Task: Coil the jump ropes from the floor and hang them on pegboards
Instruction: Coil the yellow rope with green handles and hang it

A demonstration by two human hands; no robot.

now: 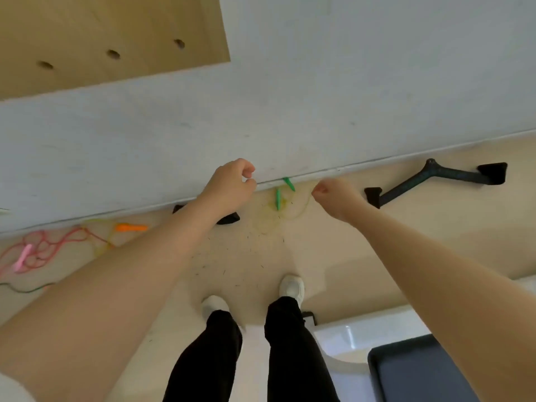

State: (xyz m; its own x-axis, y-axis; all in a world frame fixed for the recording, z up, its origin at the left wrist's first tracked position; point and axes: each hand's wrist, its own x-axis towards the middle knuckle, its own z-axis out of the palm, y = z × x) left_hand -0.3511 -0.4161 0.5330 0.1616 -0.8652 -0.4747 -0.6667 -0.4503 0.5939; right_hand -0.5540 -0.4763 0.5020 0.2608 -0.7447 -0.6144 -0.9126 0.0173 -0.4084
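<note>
Both your forearms reach out, left hand (232,184) and right hand (333,195) pinching the thin yellow jump rope with green handles (278,198); loosen either pinch and it drops, tangling.

A pale grey-white wall (319,97) fills the upper half of the view and meets a beige floor (420,227) along a slanted line. A black angled bracket (435,178) lies on the floor close to the wall. Small dark specks (246,256) are scattered over the floor. At the lower right a white curved surface (362,335) sits beside a dark tray (412,369). The light is soft and even.
</note>
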